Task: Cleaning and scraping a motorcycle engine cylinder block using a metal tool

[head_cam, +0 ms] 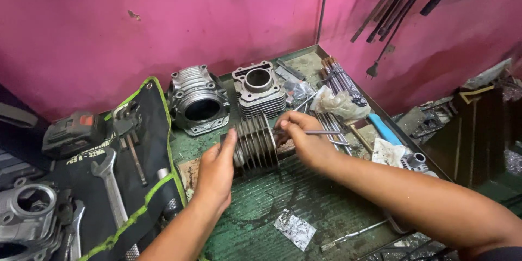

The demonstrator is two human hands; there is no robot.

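Grey cast metal marks the far left, where an engine casing (27,212) sits at the edge of a black tool roll (138,157) with green trim, which carries an open-ended spanner (109,182) and a dark power tool (73,130). Right of the roll, on the green ribbed desk (304,196), the left hand (217,171) lies flat with fingers together, pressed against the near end of a finned cylinder (255,142) that rests on its side in the middle of the desk. Behind it stand two more finned cylinder blocks, one tilted with its bore facing forward (198,100) and one upright (259,88). The right hand (304,136) curls over the far end of the lying cylinder and pinches a thin metal rod (310,132) that points sideways. Further right lie a crumpled plastic bag (340,103), a bundle of dark rods (340,79) and a blue-handled tool (385,129), with long tools (397,11) hanging on the pink wall.
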